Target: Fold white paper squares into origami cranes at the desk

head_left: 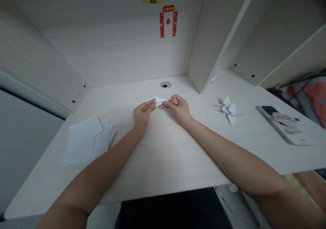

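Bare forearms point(119, 157) stretch nearest my view; my left grip point(142, 115) and right grip point(179, 109) pinch opposite ends of a folded white paper point(159, 101) over the tabletop point(163, 164). Outward, I see paper sheets point(85, 137) left, folded shapes point(231, 110) and a phone point(285, 127) right.

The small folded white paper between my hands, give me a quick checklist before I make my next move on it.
1. Bare left hand gripping the small folded white paper at its left end: ok.
2. Bare right hand gripping its right end: ok.
3. Creases sharp and edges aligned: cannot tell, too small in view.
4. Loose stack of white paper sheets squared up: not ok, the edges are fanned out.
5. Spiky folded white paper pieces apart from the right forearm: ok.
6. Flat, pale rectangular phone apart from both hands: ok.
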Tool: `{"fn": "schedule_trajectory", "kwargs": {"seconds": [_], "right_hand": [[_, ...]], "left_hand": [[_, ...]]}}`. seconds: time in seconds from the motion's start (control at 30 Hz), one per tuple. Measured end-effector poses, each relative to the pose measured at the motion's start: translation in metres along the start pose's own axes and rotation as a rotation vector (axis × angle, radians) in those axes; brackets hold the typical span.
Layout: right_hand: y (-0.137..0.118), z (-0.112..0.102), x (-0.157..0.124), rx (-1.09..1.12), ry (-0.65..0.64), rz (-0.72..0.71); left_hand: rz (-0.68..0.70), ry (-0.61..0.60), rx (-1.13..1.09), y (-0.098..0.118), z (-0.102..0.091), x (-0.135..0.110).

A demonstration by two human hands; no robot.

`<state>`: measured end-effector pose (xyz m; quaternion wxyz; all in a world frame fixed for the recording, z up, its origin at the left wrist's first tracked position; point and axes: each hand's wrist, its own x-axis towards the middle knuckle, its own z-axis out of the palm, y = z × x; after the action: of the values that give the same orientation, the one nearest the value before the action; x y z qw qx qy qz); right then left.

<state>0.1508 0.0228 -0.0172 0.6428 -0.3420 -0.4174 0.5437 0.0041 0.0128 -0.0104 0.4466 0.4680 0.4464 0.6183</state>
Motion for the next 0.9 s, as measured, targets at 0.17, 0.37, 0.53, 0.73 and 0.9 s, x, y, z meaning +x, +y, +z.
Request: {"fn": "schedule_trajectory", "kwargs": {"seconds": [0.17,0.37,0.53,0.73,0.9], "right_hand": [[0.0009,0.0005,-0.0008,0.032,0.0,0.009],[0.001,0.0001,-0.0002,0.047,-0.009,0.017],[-0.0006,0.0009,0.0002,0.053,-0.022,0.002],[-0.0015,0.0026,-0.004,-0.002,-0.024,0.026],[0.0026,0.0015,-0.0042,-0.033,-0.004,0.038]], "left_hand": [[-0.004,-0.005,0.002,-0.0002,-0.0002,0.0005],[-0.018,-0.009,0.005,0.0013,0.0009,0.0001],[-0.023,-0.003,0.003,0.0011,0.0012,0.0005],[-0.007,-0.008,0.027,0.0021,0.0009,-0.0003],[-0.01,-0.03,0.018,0.0044,0.0016,-0.0025]]}}
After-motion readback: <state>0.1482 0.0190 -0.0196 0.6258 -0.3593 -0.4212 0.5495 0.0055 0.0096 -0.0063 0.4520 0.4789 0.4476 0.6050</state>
